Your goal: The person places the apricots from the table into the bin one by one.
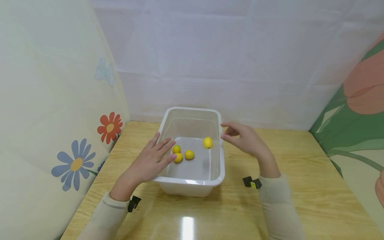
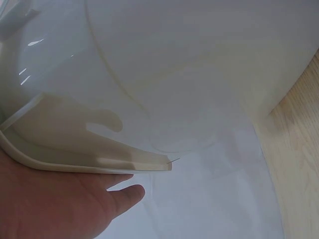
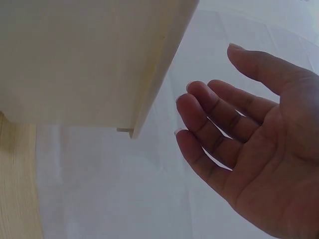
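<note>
A white plastic bin [image 1: 192, 190] stands on the wooden table, holding small yellow fruits that look like lemons. A greenish-yellow fruit [image 1: 176, 149], a yellow fruit [image 1: 178, 157] and another yellow fruit [image 1: 189, 154] cluster at the left. Apart from them, a larger yellow fruit [image 1: 207, 142] lies near the right wall. My left hand [image 1: 151, 160] is spread over the bin's left rim, partly covering it; in the left wrist view the palm lies against the rim [image 2: 89, 170]. Beside the right rim, my right hand [image 1: 247, 138] has loosely bent fingers and an empty palm [image 3: 279, 174].
The wooden table [image 1: 300, 166] extends on both sides of the bin. A white cloth [image 1: 210, 60] hangs behind it. Flower-printed panels stand at left [image 1: 39, 116] and right [image 1: 360, 126]. Black wrist cameras [image 1: 252, 183] sit at both cuffs.
</note>
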The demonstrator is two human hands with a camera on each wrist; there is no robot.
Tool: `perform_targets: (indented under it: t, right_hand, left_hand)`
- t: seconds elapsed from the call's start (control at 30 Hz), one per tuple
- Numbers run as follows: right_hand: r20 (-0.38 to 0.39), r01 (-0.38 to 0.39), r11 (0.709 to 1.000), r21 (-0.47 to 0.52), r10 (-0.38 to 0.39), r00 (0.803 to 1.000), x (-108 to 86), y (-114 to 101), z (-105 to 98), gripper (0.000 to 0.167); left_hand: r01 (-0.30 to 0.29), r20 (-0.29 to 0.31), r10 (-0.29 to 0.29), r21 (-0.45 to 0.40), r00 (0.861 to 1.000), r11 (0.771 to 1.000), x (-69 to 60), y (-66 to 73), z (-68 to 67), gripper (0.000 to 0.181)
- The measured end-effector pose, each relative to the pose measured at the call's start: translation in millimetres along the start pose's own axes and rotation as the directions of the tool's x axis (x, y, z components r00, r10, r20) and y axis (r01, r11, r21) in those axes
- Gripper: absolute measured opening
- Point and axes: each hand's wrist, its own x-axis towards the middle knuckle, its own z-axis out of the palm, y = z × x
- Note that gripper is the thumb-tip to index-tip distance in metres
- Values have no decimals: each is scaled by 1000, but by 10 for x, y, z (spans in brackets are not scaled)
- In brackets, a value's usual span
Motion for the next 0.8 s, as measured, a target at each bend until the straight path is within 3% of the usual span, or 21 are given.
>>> perform_targets:
  t: [0.33, 0.8]
  right_hand:
    - [4, -14, 1000, -4, 14, 1000, -43, 106, -23, 46]
    - [-12, -120, 989, -86, 119, 993, -200, 588, -82, 46]
  left_hand:
    - [-2, 3, 2, 4, 1000, 1000, -2, 6, 2, 63]
    - [2, 0, -2, -2, 1000, 1000, 4, 12, -6, 63]
